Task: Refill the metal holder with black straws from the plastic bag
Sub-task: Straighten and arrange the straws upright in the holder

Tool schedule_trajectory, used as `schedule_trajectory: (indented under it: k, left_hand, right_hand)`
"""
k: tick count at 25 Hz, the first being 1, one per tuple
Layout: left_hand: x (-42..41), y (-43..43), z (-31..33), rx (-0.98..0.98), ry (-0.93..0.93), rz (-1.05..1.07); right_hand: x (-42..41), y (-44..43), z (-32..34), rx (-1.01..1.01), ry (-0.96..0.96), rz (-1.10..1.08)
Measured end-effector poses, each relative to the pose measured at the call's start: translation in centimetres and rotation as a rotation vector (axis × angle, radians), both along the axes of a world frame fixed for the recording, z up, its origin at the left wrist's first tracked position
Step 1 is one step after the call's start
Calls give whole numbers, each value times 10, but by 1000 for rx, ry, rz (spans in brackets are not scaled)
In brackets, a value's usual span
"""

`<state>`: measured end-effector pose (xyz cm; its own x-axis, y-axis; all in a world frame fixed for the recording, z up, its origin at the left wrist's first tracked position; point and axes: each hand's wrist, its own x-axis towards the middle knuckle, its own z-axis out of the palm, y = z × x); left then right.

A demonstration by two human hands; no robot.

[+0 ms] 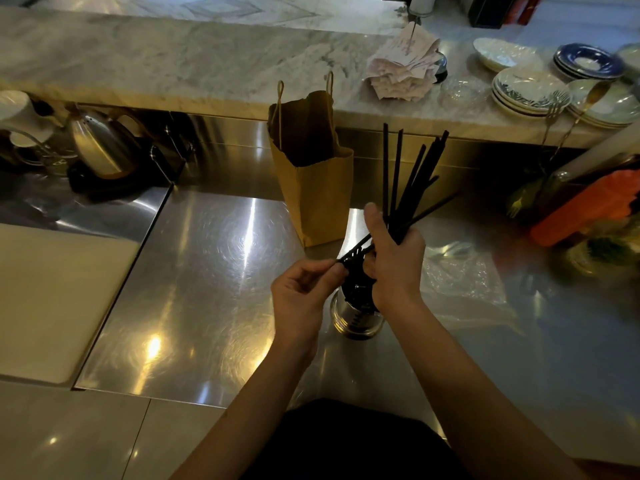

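My right hand (393, 258) grips a fanned bundle of black straws (412, 174) that points up and away from me. My left hand (301, 289) pinches the near end of one black straw (353, 251) that sticks out of the bundle's lower end. Directly below both hands the round metal holder (356, 318) stands on the steel counter, with black straw tips showing in its mouth. Just right of the holder lies the clear plastic bag (464, 278), flat and crumpled on the counter.
A brown paper bag (311, 181) stands upright behind the hands. A white cutting board (52, 299) lies at the left, a metal kettle (100, 147) behind it. Stacked plates (526, 91) and paper slips (401, 67) sit on the marble ledge. Orange and glass containers (585, 209) crowd the right.
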<state>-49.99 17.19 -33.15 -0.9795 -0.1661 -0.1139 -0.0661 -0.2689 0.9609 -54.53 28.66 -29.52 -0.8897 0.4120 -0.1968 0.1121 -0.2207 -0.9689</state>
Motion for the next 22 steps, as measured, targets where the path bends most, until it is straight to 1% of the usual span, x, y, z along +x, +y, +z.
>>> schedule_trajectory:
  k: [3,5,7,8,9,12,16,17,19,20,22]
  left_hand:
    - [4,8,0,-2,-4,-78]
    - [1,3,-1,-26,-9,-207]
    - [-7,-5,1,-144,-37,-410]
    - [-12,-7,5,-216,-57,-477]
    - [-18,-8,11,-273,-73,-489]
    - [-39,-7,30,-262,-42,-383]
    - [-70,3,56,-273,101,-482]
    - [-74,9,62,-293,125,-484]
    - [-79,24,69,-299,164,-393]
    - [-80,30,72,-262,168,-330]
    - [-80,40,77,-106,163,-245]
  right_hand:
    - [-1,3,-2,110,11,18]
    - [-1,8,-2,179,31,82]
    - [-1,14,-4,273,33,152]
    - [-1,15,-4,326,38,175]
    - [-1,17,-5,378,57,195]
    - [4,18,-8,502,140,278]
    - [6,18,-14,689,135,488]
    - [4,18,-17,721,129,513]
    - [1,20,-19,723,148,512]
    - [1,21,-18,702,165,514]
    - [1,23,-16,664,185,532]
